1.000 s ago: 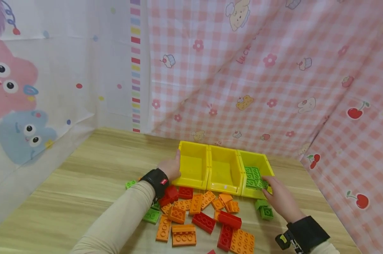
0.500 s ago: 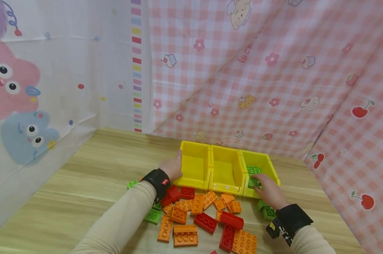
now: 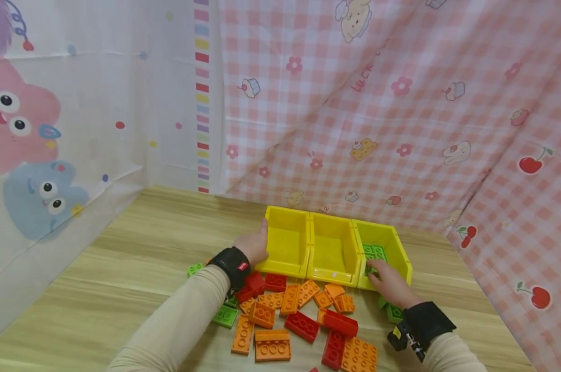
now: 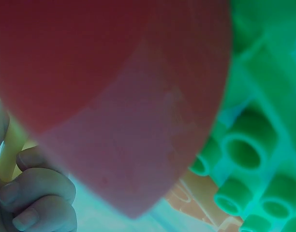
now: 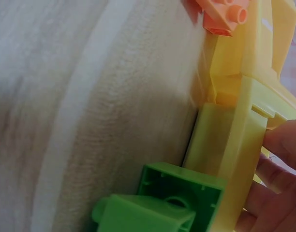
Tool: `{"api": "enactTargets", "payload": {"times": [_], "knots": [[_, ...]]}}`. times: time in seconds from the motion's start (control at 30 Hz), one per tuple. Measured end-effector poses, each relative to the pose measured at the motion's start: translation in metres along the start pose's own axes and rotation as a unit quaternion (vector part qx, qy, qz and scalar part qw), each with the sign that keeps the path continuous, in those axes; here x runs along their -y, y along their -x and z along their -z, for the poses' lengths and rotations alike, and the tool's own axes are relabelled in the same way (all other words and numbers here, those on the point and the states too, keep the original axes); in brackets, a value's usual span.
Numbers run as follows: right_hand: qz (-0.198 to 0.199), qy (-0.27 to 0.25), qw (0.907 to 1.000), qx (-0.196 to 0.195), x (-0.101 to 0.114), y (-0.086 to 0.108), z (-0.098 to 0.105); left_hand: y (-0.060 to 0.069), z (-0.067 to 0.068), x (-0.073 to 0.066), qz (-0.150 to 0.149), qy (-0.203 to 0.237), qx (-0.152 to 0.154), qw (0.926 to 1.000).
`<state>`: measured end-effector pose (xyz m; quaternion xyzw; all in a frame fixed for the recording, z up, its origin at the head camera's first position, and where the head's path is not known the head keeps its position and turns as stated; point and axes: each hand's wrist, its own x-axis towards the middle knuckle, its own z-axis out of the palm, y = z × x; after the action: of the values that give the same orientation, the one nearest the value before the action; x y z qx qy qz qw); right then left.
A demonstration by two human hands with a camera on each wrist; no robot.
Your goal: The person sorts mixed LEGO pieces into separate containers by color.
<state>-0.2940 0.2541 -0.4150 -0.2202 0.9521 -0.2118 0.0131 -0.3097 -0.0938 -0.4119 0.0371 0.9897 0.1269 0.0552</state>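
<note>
In the head view, my left hand (image 3: 253, 248) grips the left wall of the leftmost yellow bin (image 3: 287, 245). Its curled fingers (image 4: 41, 186) show at the edge of the left wrist view beside a strip of yellow. My right hand (image 3: 392, 284) reaches over the front of the rightmost yellow bin (image 3: 398, 245), fingertips low inside at the green bricks (image 3: 377, 251). In the right wrist view its fingers (image 5: 283, 145) pass behind the yellow front wall, so whether they pinch a brick is hidden. Two green bricks (image 3: 394, 312) lie under that wrist, outside the bin.
The middle yellow bin (image 3: 333, 248) joins the other two in a row. Orange bricks (image 3: 273, 346) and red bricks (image 3: 301, 326) lie scattered before the bins. Several green bricks (image 3: 224, 315) sit near the left forearm. Patterned cloth (image 3: 317, 129) hangs behind the wooden table (image 3: 136, 248).
My right hand has moved left into the rightmost bin, from its right side toward its front left corner. My left hand keeps its grip. The view has shifted slightly.
</note>
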Motion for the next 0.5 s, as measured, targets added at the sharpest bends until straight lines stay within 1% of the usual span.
{"api": "enactTargets", "payload": {"times": [0.2,0.33,0.5], "knots": [[-0.001,-0.010,1.0000,-0.002,0.0002,0.0031,-0.0024,0.0012,0.0016,-0.0010,0.000,0.007,0.001,1.0000],[-0.006,-0.010,0.9999,0.000,0.0003,0.0046,-0.0037,0.0011,-0.0001,-0.0007,-0.003,0.006,-0.006,1.0000],[-0.012,-0.017,0.9998,0.005,-0.0007,0.0091,-0.0027,-0.0003,-0.0017,0.0005,-0.006,0.008,-0.003,0.9999]]}}
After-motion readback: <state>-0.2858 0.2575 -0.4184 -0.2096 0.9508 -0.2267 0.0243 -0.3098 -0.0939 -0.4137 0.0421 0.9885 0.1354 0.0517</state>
